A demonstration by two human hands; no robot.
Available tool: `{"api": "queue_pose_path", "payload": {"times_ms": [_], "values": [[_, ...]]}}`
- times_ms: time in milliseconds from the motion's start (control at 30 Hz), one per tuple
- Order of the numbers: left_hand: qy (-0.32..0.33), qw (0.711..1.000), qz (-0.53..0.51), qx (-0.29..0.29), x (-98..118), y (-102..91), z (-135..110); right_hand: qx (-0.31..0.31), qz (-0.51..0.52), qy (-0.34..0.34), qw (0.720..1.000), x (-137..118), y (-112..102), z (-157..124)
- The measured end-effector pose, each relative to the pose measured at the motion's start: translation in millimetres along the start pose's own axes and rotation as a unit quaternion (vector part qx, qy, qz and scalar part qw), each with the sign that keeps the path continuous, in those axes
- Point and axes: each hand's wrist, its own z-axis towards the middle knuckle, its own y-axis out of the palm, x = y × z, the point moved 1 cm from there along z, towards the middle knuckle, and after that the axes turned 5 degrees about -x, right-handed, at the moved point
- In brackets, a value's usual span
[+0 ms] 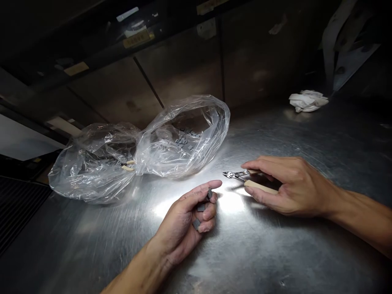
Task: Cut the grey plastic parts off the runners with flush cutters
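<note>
Curled fingers of my left hand [191, 222] hold several small grey blocky parts [201, 207], with the index finger pointing out to the right. My right hand [290, 185] grips a pair of side cutters [235, 175] with cream handles, thumb on one handle and fingers on the other. The cutters' jaws point left, just above the left fingertips and apart from the grey parts. Behind my hands stands an open clear plastic bag [214, 151] with many small grey pieces [185, 139] inside.
A second clear plastic bag [92, 175] lies to the left, with a cream-handled tool [128, 168] at its right side. A crumpled white cloth or paper [308, 101] rests at the back right of the scratched metal table [245, 253]. Dark panels [190, 61] stand behind.
</note>
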Motion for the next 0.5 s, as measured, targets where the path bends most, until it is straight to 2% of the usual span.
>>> {"api": "queue_pose_path", "payload": {"times_ms": [167, 367, 500], "values": [[0.01, 1.0, 0.012, 0.004, -0.4, 2.4, -1.2, -0.002, -0.001, 0.001, 1.0, -3.5, -0.1, -0.4], [0.01, 1.0, 0.007, 0.004, -1.7, 1.3, -1.1, 0.01, 0.009, -0.041, 0.999, -7.3, 3.2, -2.2], [-0.001, 1.0, 0.002, 0.025, -2.0, 0.4, -0.7, 0.009, 0.013, -0.048, 0.999, -8.1, 3.5, -2.6]]}}
